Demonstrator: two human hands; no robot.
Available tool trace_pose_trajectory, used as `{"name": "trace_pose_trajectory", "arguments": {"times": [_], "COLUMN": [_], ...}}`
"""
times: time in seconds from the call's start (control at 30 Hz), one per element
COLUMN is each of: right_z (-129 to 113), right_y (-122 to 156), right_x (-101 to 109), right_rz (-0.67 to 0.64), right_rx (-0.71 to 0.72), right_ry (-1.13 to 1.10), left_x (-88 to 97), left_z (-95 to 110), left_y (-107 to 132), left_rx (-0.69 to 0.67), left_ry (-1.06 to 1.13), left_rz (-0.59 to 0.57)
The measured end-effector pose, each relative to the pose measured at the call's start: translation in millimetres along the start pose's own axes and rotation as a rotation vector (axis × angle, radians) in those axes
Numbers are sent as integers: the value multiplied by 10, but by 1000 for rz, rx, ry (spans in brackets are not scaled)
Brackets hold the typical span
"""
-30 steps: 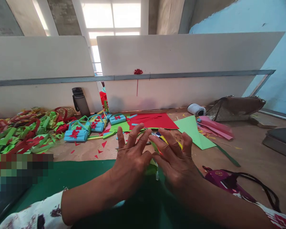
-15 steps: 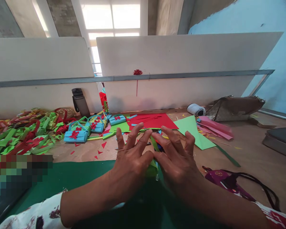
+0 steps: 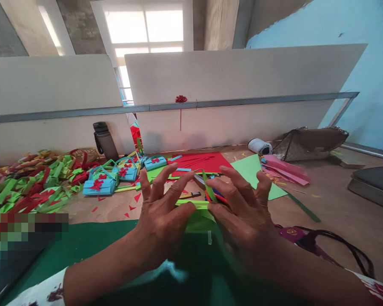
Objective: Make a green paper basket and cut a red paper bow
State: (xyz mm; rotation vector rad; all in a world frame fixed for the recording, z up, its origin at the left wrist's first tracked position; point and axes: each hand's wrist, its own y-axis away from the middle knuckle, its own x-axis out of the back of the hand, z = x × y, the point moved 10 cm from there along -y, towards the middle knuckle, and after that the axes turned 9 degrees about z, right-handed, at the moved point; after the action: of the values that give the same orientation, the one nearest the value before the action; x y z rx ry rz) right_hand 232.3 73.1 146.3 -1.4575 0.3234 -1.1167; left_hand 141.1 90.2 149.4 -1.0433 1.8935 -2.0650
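A folded lime-green paper piece (image 3: 200, 225) is between my two hands, low in front of me, with a narrow green paper strip (image 3: 208, 187) curving up from it. My left hand (image 3: 166, 212) grips its left side, thumb along the folded edge and the other fingers raised and spread. On the right side, my right hand (image 3: 242, 212) has thumb and forefinger at the strip's base, its outer fingers lifted. A small clear piece like tape (image 3: 210, 237) shows just below the paper. Scissors (image 3: 199, 182) and a cutter knife (image 3: 191, 195) lie behind the fingers, partly hidden.
Blue paper handbags (image 3: 98, 187) with red flowers stand left of centre, beside a heap of paper strips (image 3: 28, 193). Behind are a dark bottle (image 3: 105, 140), red paper (image 3: 207, 160) and light green paper (image 3: 247, 166). A purple pouch (image 3: 292, 233) lies at right.
My hands have moved apart, the left one shifting left. More of the green folded paper, the scissors and the cutter knife now show between them.
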Motion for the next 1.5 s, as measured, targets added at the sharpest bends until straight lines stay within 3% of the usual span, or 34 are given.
{"name": "trace_pose_trajectory", "arguments": {"times": [0.4,0.57,0.73,0.9,1.1,1.4,1.5], "right_z": [130,43,-41,135,214,158,156], "right_y": [-75,-33,14,-56,-53,-56,-61], "right_x": [29,16,20,73,-2,-28,-49], "right_rz": [1,20,24,30,21,21,-7], "right_rx": [2,26,14,-108,-163,-158,-166], "right_ry": [90,179,6,-114,-144,-164,-148], "left_x": [123,31,-33,72,-208,-343,-292], "left_z": [-172,-62,84,-160,-381,-281,-302], "left_y": [64,45,-3,0,91,155,139], "left_rx": [9,14,3,171,438,447,438], "left_ry": [-33,2,41,98,368,448,376], "left_rz": [-3,-21,-11,72,-90,-176,-134]}}
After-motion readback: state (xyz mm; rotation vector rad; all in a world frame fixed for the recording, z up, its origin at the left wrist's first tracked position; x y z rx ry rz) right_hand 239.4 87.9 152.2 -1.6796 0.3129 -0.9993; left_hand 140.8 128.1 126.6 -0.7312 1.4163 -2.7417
